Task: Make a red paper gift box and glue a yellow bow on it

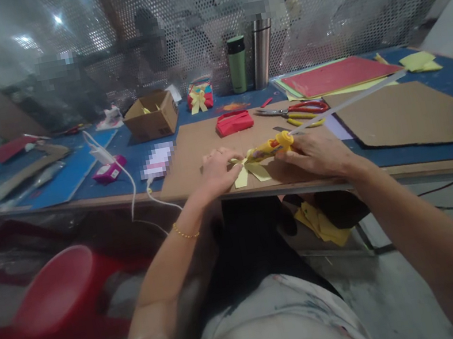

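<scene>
My right hand (315, 151) is closed round a yellow hot glue gun (270, 147), with a long translucent glue stick (350, 101) sticking out of its back end. The gun's tip points left onto a pale yellow bow (249, 173) near the table's front edge. My left hand (221, 167) pinches that bow at its left side, fingers closed. Just beyond lies a folded red piece (235, 123). Behind the glue gun rest red-handled scissors (301, 109) and a yellow-handled tool (303, 122). The exact contact of the nozzle is hidden by its small size.
A cardboard sheet (186, 141) lies under the work. Farther back stand a cardboard box (151, 115), a red gift shape with a yellow bow (198, 97), a green tumbler (238, 65) and a steel flask (262, 55). White cables (132, 186) hang over the edge at left.
</scene>
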The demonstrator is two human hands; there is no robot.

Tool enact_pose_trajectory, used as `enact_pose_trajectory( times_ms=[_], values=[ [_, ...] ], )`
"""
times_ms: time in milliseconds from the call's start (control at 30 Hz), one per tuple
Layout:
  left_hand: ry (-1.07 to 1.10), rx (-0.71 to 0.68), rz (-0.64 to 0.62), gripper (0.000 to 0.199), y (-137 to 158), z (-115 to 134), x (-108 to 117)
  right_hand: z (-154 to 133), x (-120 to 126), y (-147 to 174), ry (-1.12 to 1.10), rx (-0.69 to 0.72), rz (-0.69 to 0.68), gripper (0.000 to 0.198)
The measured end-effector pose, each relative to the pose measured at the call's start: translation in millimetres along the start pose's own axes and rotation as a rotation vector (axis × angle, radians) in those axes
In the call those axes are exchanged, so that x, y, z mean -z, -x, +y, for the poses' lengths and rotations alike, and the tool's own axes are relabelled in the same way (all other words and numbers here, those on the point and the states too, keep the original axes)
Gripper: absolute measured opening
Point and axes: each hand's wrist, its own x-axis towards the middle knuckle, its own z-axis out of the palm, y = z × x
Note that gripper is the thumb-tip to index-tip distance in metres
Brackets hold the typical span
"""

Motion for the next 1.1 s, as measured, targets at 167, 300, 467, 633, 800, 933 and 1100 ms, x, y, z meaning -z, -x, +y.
enact_pose_trajectory(
  times_ms=[167,300,467,633,800,933,1100],
  values=[
    [0.017,-0.016,0.013,0.025,-0.5,-2.4,0.5,2.6,-2.7,0.2,0.016,0.014,0.035,0.038],
    [0.02,-0.009,0.005,0.026,-0.5,-1.2,1.2,3.1,-3.9,-0.2,0.027,0.017,0.03,0.041],
    [0.021,0.012,0.009,0.025,-0.1,0.7,1.3,5.5,-5.1,1.5,0.002,0.059,0.053,0.044],
    [0.024,-0.001,-0.007,0.028,-1.7,-2.2,0.5,10.3,-5.8,1.9,-0.038,0.043,0.059,0.045],
    [0.018,0.008,-0.013,0.035,-2.0,-2.7,0.4,8.9,-3.1,-0.2,-0.024,-0.016,0.011,0.04],
    [0.029,0.007,-0.01,0.035,-0.6,-1.8,0.3,1.5,-1.9,0.9,-0.02,-0.027,0.015,0.034],
    [0.036,0.008,0.002,0.032,0.0,-2.2,-0.2,-2.8,-0.3,3.2,-0.047,0.021,0.055,0.034]
  ],
)
